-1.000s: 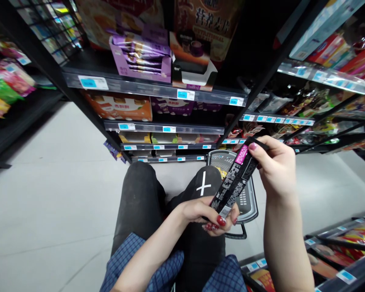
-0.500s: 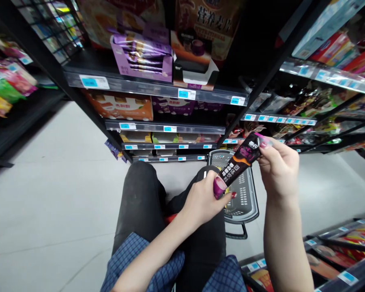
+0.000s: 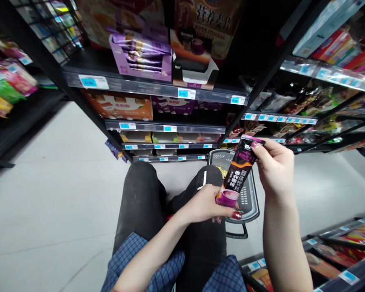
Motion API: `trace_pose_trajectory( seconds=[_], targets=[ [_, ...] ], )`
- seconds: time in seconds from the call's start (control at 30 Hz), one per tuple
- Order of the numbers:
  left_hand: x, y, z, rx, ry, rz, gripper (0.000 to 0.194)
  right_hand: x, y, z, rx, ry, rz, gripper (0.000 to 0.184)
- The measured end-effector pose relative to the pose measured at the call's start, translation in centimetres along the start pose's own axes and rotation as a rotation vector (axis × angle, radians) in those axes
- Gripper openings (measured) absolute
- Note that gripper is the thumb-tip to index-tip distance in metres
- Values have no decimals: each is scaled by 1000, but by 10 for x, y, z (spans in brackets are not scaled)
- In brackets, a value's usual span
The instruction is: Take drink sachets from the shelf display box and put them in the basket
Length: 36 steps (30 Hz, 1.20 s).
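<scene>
Between my two hands is a black and purple coffee sachet (image 3: 239, 170), tilted with its printed front turned up and a picture of a cup at its lower end. My right hand (image 3: 273, 164) pinches the top corner between thumb and fingers. Around the bottom end, my left hand (image 3: 208, 205) grips the sachet, thumb stretched out beneath it. Below and behind the sachet stands a grey shopping basket (image 3: 251, 205) on the floor, with something yellow inside, partly covered by the sachet and my hand.
Ahead rises a black shelf (image 3: 152, 83) with price tags. On it are a purple box of sachets (image 3: 142, 59) and an open dark display box (image 3: 194, 67). My knees (image 3: 141, 190) are bent in front of it. More shelving (image 3: 331, 259) runs along the lower right.
The sachet has turned more upright and its front now faces me more fully. My right hand has shifted slightly left, and my left hand slightly down.
</scene>
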<state>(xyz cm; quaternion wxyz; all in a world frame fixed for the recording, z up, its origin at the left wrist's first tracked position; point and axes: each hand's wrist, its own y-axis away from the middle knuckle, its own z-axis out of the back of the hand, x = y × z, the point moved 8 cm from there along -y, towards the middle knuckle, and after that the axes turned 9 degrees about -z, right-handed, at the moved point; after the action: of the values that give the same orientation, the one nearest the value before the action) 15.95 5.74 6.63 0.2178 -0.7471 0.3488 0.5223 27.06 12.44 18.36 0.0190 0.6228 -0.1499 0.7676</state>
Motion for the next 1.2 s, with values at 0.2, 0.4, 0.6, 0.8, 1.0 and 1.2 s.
trace_pose_trajectory(
  seconds=[0.2,0.4,0.6,0.8,1.0,1.2],
  targets=[
    [-13,3,-29,435,409,-171,51,-1,3,-16,177,-330,-180,11],
    [-5,6,-32,413,405,-32,40,4,11,-34,332,-452,-224,18],
    [-12,8,-7,51,121,-39,28,5,14,-27,321,-377,-213,67],
    [-19,15,8,-166,-101,-77,27,-4,12,-21,277,-332,-210,45],
    [-22,16,11,-161,-178,-89,27,-5,12,-22,262,-376,-217,41],
    [-35,16,20,-235,-104,-243,25,-2,9,-16,190,-332,-161,38]
  ],
)
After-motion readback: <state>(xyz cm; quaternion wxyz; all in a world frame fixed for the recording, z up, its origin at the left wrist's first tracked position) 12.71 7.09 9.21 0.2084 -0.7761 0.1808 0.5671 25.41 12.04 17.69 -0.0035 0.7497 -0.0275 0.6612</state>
